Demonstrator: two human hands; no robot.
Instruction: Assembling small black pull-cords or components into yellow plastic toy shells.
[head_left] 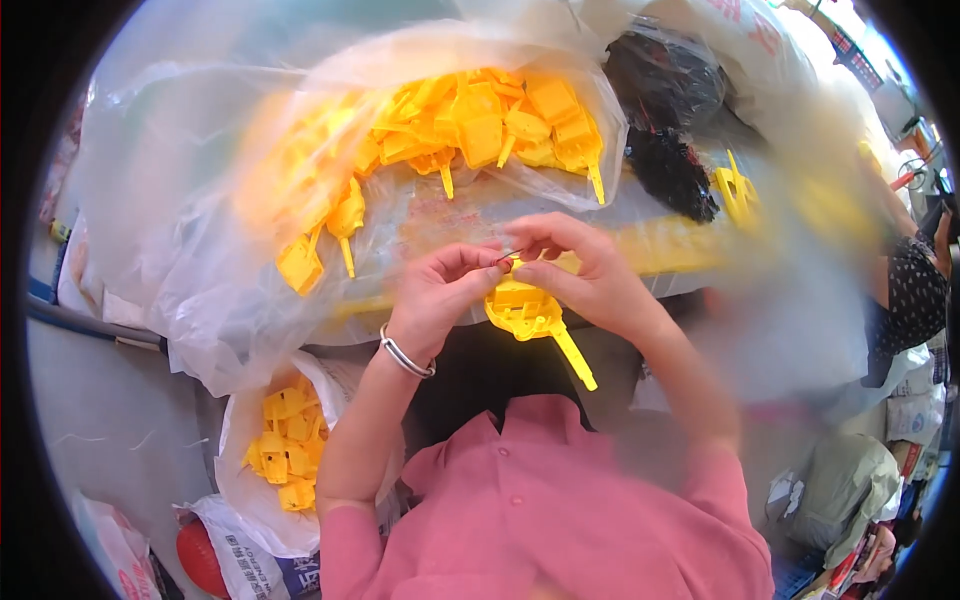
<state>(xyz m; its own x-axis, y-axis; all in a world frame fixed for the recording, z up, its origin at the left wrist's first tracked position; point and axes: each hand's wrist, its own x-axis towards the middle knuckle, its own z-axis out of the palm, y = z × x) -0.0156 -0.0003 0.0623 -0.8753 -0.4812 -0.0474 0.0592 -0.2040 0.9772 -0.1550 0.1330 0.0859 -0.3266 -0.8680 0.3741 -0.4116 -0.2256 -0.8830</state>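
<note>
Between my hands, in front of the pink shirt, is a yellow plastic part [525, 312], a hollow shell with a long thin handle pointing down to the right. My right hand [590, 272] is closed at its upper edge, thumb against the shell and fingers curled above. My left hand [445, 287] pinches a small dark red piece [504, 265] at the shell's upper left. A thin dark wire [511, 254] runs from there toward my right fingertips; its ends are hidden by the fingers.
Yellow plastic parts [478, 120] lie heaped in a clear plastic bag [200, 200] on the table. Dark bundles [670, 175] and another yellow piece [737, 195] are to the right. Below left stands a white sack [240, 420] of yellow parts. Another person [910, 290] is at far right.
</note>
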